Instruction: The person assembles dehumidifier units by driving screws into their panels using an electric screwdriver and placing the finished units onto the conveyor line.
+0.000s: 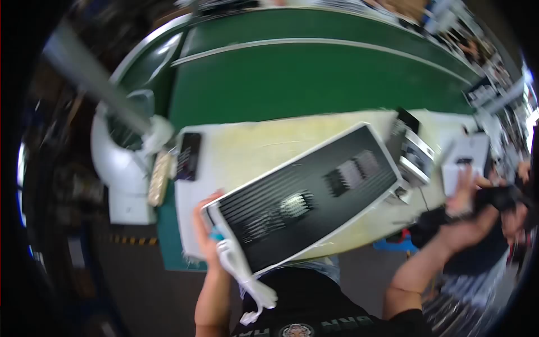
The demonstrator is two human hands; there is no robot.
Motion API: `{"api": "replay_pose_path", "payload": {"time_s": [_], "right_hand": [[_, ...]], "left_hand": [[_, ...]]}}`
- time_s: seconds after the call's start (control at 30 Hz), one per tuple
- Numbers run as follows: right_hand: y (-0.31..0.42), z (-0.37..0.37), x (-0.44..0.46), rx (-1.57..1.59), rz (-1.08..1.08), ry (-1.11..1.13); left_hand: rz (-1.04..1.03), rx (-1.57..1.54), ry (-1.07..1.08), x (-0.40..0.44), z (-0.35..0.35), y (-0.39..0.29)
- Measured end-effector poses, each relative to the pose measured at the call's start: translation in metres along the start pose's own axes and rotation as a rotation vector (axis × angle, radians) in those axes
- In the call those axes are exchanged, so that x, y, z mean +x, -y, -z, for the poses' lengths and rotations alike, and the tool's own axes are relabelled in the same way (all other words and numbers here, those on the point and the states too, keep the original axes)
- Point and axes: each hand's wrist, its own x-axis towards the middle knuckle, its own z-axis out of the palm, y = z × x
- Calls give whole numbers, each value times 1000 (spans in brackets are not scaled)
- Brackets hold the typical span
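My left hand (pixel 209 230) is closed on the left end of a long rectangular panel-like device (pixel 331 219) with a dark ribbed face and a white rim. It is tilted over the mat, its right end farther from me. A bundled white cord (pixel 241 272) hangs by that hand, and something blue shows at the fingers. My right hand (pixel 471 227) is stretched out to the far right, smeared by motion, near a dark object. Whether it holds anything, I cannot make out.
A pale mat (pixel 252 146) covers the near part of the green table (pixel 314 78). A dark phone-like slab (pixel 189 156) lies at its left. A small white-and-black box (pixel 416 157) stands beyond the device. At right, another person's arms are close to a white box (pixel 466 163).
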Motion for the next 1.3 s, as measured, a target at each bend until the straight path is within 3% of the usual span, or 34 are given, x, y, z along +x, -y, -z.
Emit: {"api": "replay_pose_path", "payload": {"time_s": [0.13,0.2,0.27,0.33,0.43,0.57,0.83,1.3], "right_hand": [[76,-39,20,510,82,396],[130,-109,2,232,305,159],[150,-206,-13,-3,650,-353],[147,-236,-33,277,639,-267],[169,-220,-62,311,288,680],[150,-243,-81,508,13,603],[136,-258,-104,478,106,739],[137,-275,-118,494,33,661]], "left_hand": [[-22,-93,206,-1,3,-8],[-40,-210,210,0,2,-3],[-33,-250,224,3,3,1],[-24,-247,242,4,7,6],[-14,-267,263,5,6,0],[-29,-286,286,7,7,3],[-57,-251,299,7,9,10],[-122,-185,268,10,8,6]]}}
